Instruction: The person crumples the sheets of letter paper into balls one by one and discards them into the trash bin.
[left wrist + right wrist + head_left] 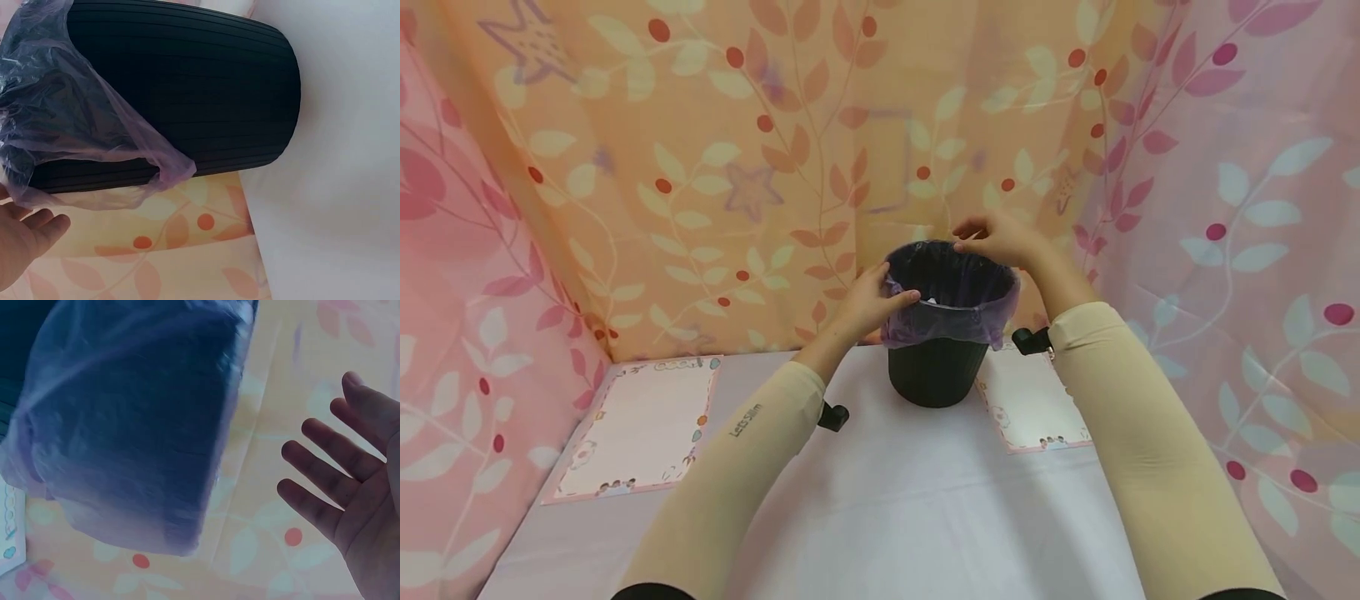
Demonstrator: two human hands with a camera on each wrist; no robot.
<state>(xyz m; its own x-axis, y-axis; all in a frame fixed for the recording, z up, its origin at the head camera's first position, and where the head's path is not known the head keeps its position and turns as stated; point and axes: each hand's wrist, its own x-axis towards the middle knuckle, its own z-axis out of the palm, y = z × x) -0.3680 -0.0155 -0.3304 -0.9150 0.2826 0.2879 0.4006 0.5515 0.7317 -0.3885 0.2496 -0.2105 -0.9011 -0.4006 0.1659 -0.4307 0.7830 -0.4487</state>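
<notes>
Black bin (936, 375) stands upright on white worktop (887, 500), between left paper sheet (640, 421) and right paper sheet (1037, 400). Purple bag (947, 323) lines bin, edge hanging over rim. Left hand (874, 304) touches rim, fingers relaxed, thumb along front edge. Right hand (1000, 239), loosely spread, holds nothing, near far rim. Patterned curtain (700, 167) behind, I see.
</notes>
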